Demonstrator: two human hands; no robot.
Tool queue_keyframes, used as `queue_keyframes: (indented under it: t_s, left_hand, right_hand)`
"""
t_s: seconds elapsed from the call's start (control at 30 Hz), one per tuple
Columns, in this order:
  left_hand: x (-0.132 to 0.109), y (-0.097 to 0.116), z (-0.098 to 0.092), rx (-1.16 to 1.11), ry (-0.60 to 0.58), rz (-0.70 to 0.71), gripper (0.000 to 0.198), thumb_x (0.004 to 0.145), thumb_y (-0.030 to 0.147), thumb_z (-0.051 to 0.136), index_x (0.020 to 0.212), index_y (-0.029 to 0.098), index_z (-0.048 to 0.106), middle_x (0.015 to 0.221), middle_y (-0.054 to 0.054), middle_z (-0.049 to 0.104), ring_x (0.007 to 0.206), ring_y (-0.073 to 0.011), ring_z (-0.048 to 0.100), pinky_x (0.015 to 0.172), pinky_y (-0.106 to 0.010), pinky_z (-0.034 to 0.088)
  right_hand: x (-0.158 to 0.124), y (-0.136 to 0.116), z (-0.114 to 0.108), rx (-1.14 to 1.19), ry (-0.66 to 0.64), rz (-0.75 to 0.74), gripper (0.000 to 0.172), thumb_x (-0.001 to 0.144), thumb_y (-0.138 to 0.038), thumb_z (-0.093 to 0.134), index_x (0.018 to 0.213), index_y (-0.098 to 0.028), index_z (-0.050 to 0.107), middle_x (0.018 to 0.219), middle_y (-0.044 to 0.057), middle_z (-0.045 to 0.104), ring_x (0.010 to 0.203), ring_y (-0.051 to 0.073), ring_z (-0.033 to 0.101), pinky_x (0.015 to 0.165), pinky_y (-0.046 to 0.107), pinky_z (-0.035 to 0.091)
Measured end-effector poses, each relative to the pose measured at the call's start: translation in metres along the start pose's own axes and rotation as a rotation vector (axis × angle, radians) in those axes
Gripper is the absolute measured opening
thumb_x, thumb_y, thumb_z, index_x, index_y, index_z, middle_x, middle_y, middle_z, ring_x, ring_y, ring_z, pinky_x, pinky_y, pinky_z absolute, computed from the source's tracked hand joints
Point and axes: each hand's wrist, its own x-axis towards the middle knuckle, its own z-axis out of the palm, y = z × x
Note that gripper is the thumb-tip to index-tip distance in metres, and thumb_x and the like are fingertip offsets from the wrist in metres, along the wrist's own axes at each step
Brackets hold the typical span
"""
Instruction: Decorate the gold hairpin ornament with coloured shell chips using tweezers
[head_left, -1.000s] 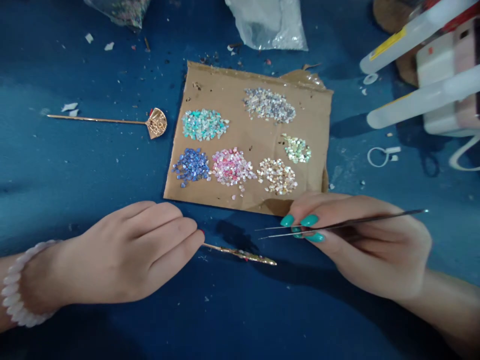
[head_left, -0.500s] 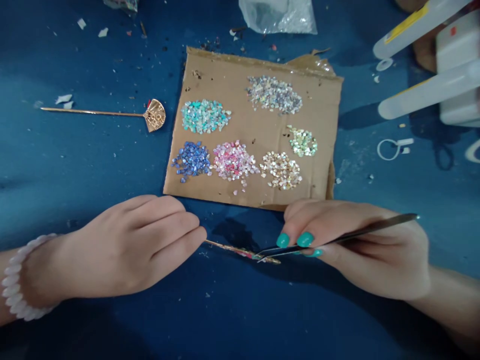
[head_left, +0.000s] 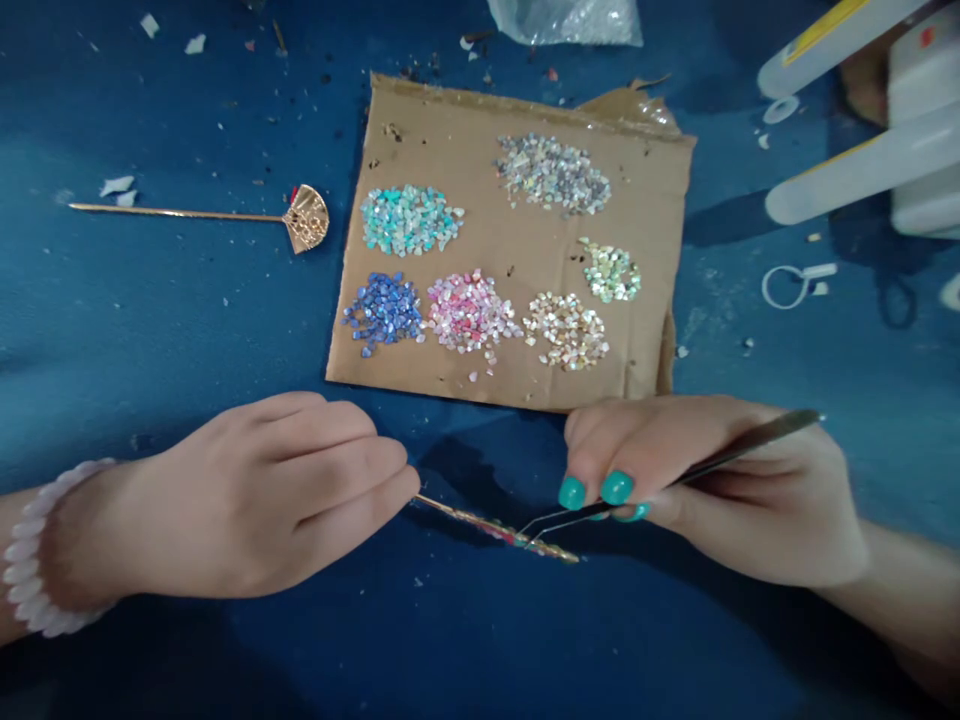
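Note:
My left hand [head_left: 277, 490] is closed around the stem of a gold hairpin [head_left: 495, 525], whose decorated end points right and slightly down, seen nearly edge-on with red and green bits on it. My right hand [head_left: 712, 490] pinches dark bent-tip tweezers [head_left: 720, 455]. The tweezer tips meet the hairpin's decorated part; whether a chip sits between them is too small to tell. Just beyond my hands lies a piece of cardboard [head_left: 450, 385] with piles of shell chips: blue chips [head_left: 385, 312], pink chips [head_left: 471, 312], cream chips [head_left: 568, 332], green chips [head_left: 611, 272], turquoise chips [head_left: 411, 220] and grey chips [head_left: 555, 175].
A second gold hairpin [head_left: 217, 215] with a fan-shaped head lies left of the cardboard. Two translucent bottles [head_left: 840, 185] stick in from the right, near a clear ring [head_left: 784, 287]. A plastic bag [head_left: 566, 20] rests at the back, and white scraps [head_left: 118, 186] dot the blue table.
The held hairpin's decorated end has dipped downward and shifted right, with the tweezer tips following it. The tweezer prongs look wider apart. The cardboard and table things appear slightly higher in view.

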Motion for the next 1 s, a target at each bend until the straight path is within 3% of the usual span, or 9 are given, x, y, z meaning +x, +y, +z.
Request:
queue_keyframes:
  t_s: [0.57,0.77,1.0]
  left_hand:
    - [0.0054,0.0032,-0.0032,-0.074,0.063,-0.029,0.032,0.101,0.007,0.032,0.093,0.015,0.062,0.088,0.005,0.071,0.08,-0.0092,0.06,0.071,-0.025,0.047]
    - [0.0032,0.0022,-0.0015,-0.071,0.049,-0.015,0.03,0.1,0.007,0.033,0.097,0.014,0.062,0.092,0.003,0.07,0.084,-0.0107,0.06,0.074,-0.027,0.047]
    - [0.0011,0.0006,-0.0007,-0.065,0.014,-0.012,0.031,0.097,0.002,0.033,0.103,0.013,0.061,0.094,-0.001,0.068,0.086,-0.0151,0.057,0.078,-0.03,0.048]
  right_hand:
    - [-0.0024,0.0005,0.0016,0.003,0.009,0.024,0.011,0.086,-0.007,0.058,0.089,-0.016,0.065,0.073,0.006,0.07,0.073,0.016,0.07,0.066,0.028,0.059]
    - [-0.0026,0.0011,0.0,0.065,0.079,0.064,0.009,0.087,-0.013,0.061,0.092,-0.018,0.066,0.074,0.004,0.069,0.073,0.015,0.069,0.065,0.027,0.06]
    - [-0.0033,0.0018,0.001,0.142,0.04,0.079,0.012,0.085,-0.009,0.063,0.094,-0.016,0.065,0.078,0.005,0.07,0.078,0.014,0.07,0.068,0.025,0.059]
